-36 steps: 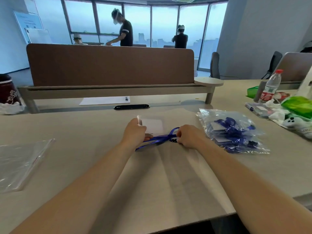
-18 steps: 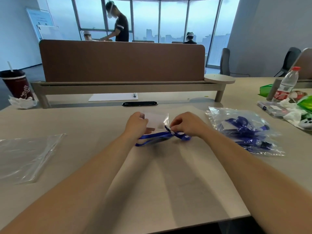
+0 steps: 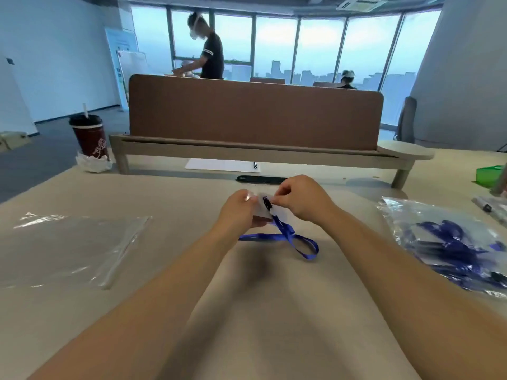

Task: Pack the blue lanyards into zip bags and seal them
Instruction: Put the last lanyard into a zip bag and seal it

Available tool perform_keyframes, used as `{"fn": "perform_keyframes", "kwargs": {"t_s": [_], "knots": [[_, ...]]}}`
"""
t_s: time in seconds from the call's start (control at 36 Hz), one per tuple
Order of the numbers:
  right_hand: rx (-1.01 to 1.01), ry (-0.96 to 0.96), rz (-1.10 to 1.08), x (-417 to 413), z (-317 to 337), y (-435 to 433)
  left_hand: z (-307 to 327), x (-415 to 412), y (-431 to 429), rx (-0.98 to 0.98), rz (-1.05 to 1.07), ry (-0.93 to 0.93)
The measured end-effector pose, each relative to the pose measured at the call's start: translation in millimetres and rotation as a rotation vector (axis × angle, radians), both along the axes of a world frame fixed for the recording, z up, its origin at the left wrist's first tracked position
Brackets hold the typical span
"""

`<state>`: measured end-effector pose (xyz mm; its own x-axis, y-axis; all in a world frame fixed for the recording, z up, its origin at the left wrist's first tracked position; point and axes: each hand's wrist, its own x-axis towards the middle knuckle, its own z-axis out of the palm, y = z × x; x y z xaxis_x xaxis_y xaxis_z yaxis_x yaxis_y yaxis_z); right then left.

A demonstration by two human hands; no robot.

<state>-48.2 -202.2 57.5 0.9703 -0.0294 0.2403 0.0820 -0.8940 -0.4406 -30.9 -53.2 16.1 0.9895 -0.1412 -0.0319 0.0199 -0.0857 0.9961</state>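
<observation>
Holding a clear sleeve [image 3: 260,212] above the table [image 3: 192,193]: left hand [image 3: 241,212] fingers curl round its left edge, right hand [image 3: 304,200] pinches it just beside the black clip [image 3: 266,202]. Blue lanyard [image 3: 285,234] hangs from the clip, strap running toward the person, loop on the table to the right. Empty zip bag [image 3: 76,248] lies well left, nearer the left hand; filled bag [image 3: 450,242] far right

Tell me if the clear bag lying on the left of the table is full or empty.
Empty: the clear bag lies flat on the table, see-through, with nothing blue inside.
</observation>
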Motion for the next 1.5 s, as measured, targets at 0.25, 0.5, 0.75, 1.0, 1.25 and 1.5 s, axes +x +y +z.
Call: {"fn": "perform_keyframes", "kwargs": {"t_s": [0.25,0.5,0.75,1.0,1.25,1.5], "knots": [[-0.053,0.011,0.071,16.0,3.9,46.8,-4.6,8.7,44.6,0.043,-0.005,-0.069],[-0.026,-0.024,0.068,30.9,7.0,61.8,-5.9,16.1,65.3,0.137,0.009,-0.078],[0.043,-0.041,0.071,37.8,6.9,69.1,0.2,15.6,69.9,0.084,-0.025,-0.074],[0.103,-0.095,-0.058,36.3,-4.0,59.8,0.2,10.2,65.7,0.157,0.007,-0.041],[0.345,-0.028,-0.152,33.6,-14.3,40.4,6.9,9.7,64.8,-0.046,0.100,0.076],[0.677,0.236,-0.105,19.7,-13.7,45.3,33.5,25.9,72.2,-0.246,0.284,0.039]]}}
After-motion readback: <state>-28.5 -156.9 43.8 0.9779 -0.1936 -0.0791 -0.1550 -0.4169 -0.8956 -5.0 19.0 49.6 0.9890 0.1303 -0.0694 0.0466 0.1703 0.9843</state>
